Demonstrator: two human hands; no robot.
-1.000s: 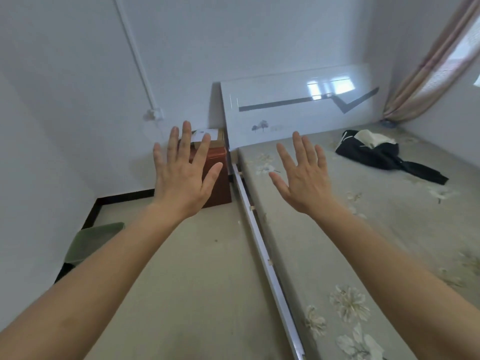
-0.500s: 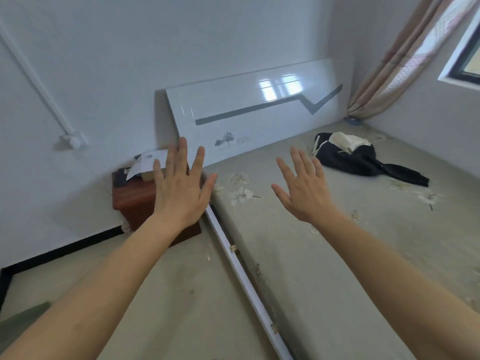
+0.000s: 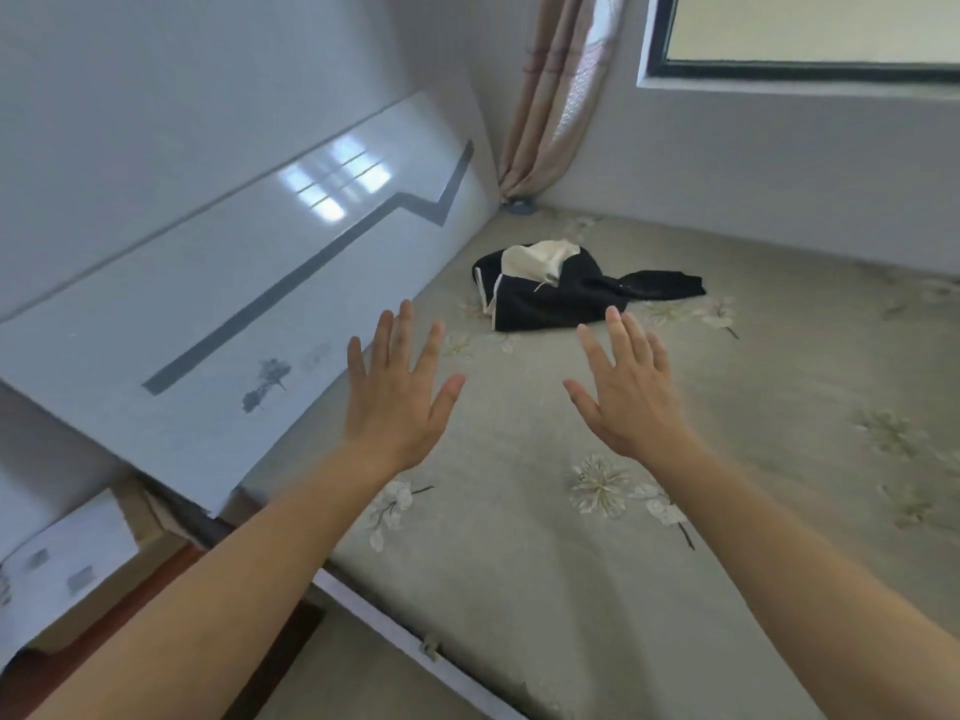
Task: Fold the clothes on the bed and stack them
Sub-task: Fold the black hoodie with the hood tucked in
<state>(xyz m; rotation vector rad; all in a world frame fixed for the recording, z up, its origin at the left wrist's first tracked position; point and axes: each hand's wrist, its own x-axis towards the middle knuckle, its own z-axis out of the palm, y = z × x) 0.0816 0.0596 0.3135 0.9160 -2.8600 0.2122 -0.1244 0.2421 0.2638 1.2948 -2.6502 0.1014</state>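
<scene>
A crumpled heap of clothes (image 3: 561, 296), black with a cream piece on top, lies on the bed (image 3: 571, 589) near the headboard and the far corner. My left hand (image 3: 397, 402) is stretched out over the bed's head end, palm down, fingers spread, holding nothing. My right hand (image 3: 626, 394) is held the same way beside it, its fingertips just short of the heap and apart from it. Both hands float above the flowered grey sheet.
A glossy white headboard (image 3: 249, 293) leans against the wall on the left. A brown bedside cabinet (image 3: 156, 605) with a cardboard box (image 3: 67, 563) stands at lower left. A curtain (image 3: 558, 96) hangs in the far corner, beside a window (image 3: 800, 39).
The view has swung right and closer to the bed, so the clothes heap now lies just beyond my fingertips. Both hands stay spread and empty.
</scene>
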